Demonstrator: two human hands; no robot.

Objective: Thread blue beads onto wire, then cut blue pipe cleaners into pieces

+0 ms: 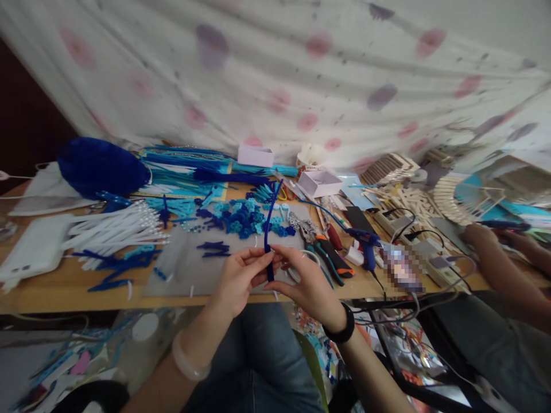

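Note:
A dark blue pipe cleaner (pixel 267 221) stands upright between my two hands, its upper end curving to the right. My left hand (pixel 245 274) pinches it with thumb and fingers. From the other side, my right hand (pixel 306 278) has its fingers against the lower, thicker part of the same piece. Just beyond the hands lies a grey mat (pixel 181 267) with a heap of teal and blue curled pieces (pixel 243 218). A few short dark blue pieces (pixel 215 248) rest on the mat to the left.
Pliers (pixel 331 258) and a blue glue gun (pixel 365 246) lie right of my hands, near power strips (pixel 434 261) and cables. White bead-tipped stems (pixel 116 229) and a white phone (pixel 37 249) are at left. A co-worker's hands (pixel 482 238) are at far right.

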